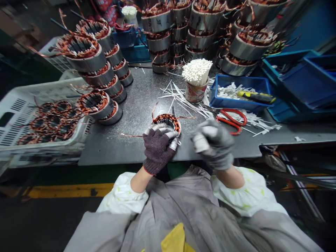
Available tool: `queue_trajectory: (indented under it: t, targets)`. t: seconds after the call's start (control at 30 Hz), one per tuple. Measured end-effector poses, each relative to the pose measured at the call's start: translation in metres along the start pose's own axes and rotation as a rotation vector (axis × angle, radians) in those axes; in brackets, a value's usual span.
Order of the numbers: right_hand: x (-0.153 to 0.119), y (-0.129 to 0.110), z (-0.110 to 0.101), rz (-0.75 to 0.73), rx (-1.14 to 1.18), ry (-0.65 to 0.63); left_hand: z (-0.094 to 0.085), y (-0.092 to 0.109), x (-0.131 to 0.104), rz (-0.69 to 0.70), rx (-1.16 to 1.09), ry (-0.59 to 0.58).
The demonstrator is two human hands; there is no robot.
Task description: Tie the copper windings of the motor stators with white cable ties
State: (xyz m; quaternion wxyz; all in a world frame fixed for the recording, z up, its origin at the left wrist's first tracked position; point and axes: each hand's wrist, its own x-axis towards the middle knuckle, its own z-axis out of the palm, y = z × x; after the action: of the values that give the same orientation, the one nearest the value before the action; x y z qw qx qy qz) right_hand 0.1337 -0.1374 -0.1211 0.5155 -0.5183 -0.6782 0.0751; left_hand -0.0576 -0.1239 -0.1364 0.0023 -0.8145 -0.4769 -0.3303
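Observation:
My left hand (159,147), in a dark purple glove with pale-wrapped fingertips, grips the near side of a motor stator (168,120). This ring with copper windings lies at the front of the grey table, loose wire ends sticking out around it. A small white loop shows beside my left thumb. To the right, apart from the stator, my right hand (214,143) is raised in a grey glove. Its fingers are curled closed and blurred by motion; whatever is inside them is hidden. Closest to that hand are red-handled scissors (232,119) on the table.
White strips (181,96) lie scattered around a cup (195,91) packed with white sticks. A blue tray (240,94) holds white scraps and a yellow-black cutter (256,97). Stacked stators (89,59) stand left and behind. A white crate (39,150) at left holds several more.

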Motion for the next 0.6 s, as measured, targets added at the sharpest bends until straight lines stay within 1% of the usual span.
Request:
queue_trajectory:
  t: [0.03, 0.07, 0.1, 0.13, 0.2, 0.23, 0.27, 0.3, 0.33, 0.37, 0.4, 0.43, 0.47, 0.5, 0.53, 0.57, 0.6]
  targets:
    - [0.001, 0.0, -0.006, 0.042, 0.03, 0.041, 0.001, 0.001, 0.0, -0.012, -0.004, 0.014]
    - [0.003, 0.001, -0.009, 0.073, 0.024, 0.021, 0.002, 0.001, -0.001, -0.02, -0.011, 0.025]
    - [0.005, 0.003, -0.01, 0.086, -0.012, -0.053, 0.002, 0.001, -0.002, -0.02, -0.018, 0.031]
    - [0.007, 0.006, -0.007, 0.073, -0.052, -0.179, 0.003, 0.0, -0.002, -0.016, -0.023, 0.033]
    - [0.01, 0.012, 0.005, 0.015, -0.07, -0.441, 0.003, -0.001, -0.004, -0.002, -0.02, 0.025]
    - [0.01, 0.015, 0.013, -0.022, -0.051, -0.525, 0.003, -0.002, -0.004, 0.002, -0.013, 0.018]
    - [0.01, 0.016, 0.019, -0.059, -0.03, -0.567, 0.003, -0.003, -0.004, 0.001, -0.005, 0.01]
    - [0.009, 0.017, 0.023, -0.087, -0.022, -0.55, 0.002, -0.003, -0.004, -0.004, 0.003, 0.006]
    - [0.007, 0.016, 0.025, -0.104, -0.022, -0.492, 0.002, -0.003, -0.004, -0.014, 0.009, 0.007]
    - [0.005, 0.015, 0.024, -0.101, -0.022, -0.401, 0.002, -0.003, -0.004, -0.023, 0.01, 0.012]
    - [0.003, 0.015, 0.021, -0.073, -0.012, -0.293, 0.002, -0.002, -0.003, -0.026, 0.006, 0.021]
    - [0.002, 0.014, 0.016, -0.018, 0.022, -0.18, 0.001, -0.001, -0.002, -0.022, -0.001, 0.035]
    - [0.002, 0.014, 0.011, 0.054, 0.08, -0.096, 0.001, -0.001, -0.001, -0.015, -0.009, 0.053]
    - [0.002, 0.015, 0.007, 0.12, 0.146, -0.077, 0.001, -0.001, 0.0, -0.005, -0.016, 0.066]
    - [0.004, 0.016, 0.004, 0.166, 0.21, -0.126, 0.001, -0.001, 0.0, 0.008, -0.019, 0.073]
    - [0.006, 0.018, 0.003, 0.187, 0.261, -0.216, 0.0, -0.002, 0.0, 0.023, -0.017, 0.073]
    - [0.009, 0.02, 0.004, 0.178, 0.3, -0.335, -0.001, -0.003, 0.0, 0.042, -0.012, 0.06]
